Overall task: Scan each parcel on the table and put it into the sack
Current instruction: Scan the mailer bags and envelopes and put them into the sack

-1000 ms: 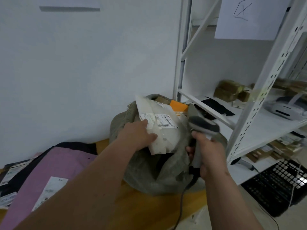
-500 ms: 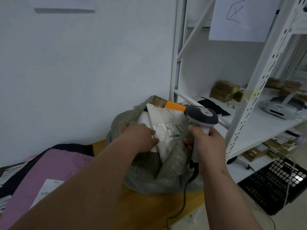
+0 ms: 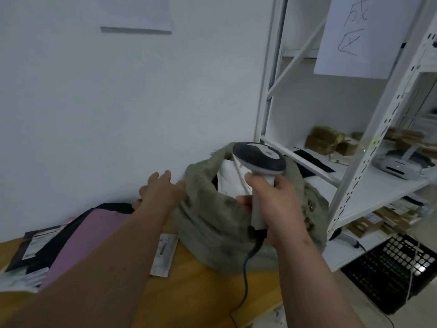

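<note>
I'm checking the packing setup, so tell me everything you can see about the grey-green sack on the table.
The grey-green woven sack sits slumped on the yellow wooden table, against the white wall and next to the white metal shelving. Its fabric looks coarse, its rim frayed and rolled down, its mouth open upward. A white plastic parcel stands inside. The left hand, fingers straight, is at its left rim. The right hand holds a grey handheld scanner in front of it.

pale wall behind, white metal shelving (paper sign hung) right, dim light.
</note>
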Available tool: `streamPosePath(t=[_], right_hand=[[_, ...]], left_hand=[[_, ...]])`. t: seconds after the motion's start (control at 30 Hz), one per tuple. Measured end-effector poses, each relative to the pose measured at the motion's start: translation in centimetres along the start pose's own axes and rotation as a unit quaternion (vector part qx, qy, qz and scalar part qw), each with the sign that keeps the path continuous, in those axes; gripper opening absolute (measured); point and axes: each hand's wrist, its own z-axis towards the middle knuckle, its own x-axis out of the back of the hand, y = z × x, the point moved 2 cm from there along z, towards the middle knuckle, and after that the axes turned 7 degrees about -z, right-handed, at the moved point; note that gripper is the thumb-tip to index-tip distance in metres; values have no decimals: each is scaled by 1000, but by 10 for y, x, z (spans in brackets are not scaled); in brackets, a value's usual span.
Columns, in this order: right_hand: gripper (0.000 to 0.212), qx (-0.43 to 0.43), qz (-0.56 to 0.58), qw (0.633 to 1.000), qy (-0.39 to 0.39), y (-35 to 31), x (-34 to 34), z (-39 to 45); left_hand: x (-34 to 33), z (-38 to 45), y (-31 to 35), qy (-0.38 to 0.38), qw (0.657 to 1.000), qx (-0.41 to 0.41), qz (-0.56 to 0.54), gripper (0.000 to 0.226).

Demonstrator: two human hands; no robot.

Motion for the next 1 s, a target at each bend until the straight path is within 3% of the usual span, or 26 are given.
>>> streamPosePath(t=[0.23,0.33,0.43,0.6,0.77,1.0], right_hand=[[12,-26,-72,995,-70,32,-102,-47],[11,-44,-94,991,-89,53,-144,-65],[9,-59,-103,987,-105,75,-184,-84],[10,-90,-135,978,-131,108,-233,-98],[11,-120,-161,968,-154,137,-269,-90],[22,-220,-154,945,-188,185,-309,-56]], left_hand=[[55,-36,-89,12,998,12,-64,66],[78,-54,-129,11,996,25,-89,46],[96,-62,-175,8,992,69,-105,45],[104,-66,-247,-42,983,141,-110,72],[96,-56,-297,-61,976,174,-113,54],[68,-22,-352,-56,951,246,-181,57]])
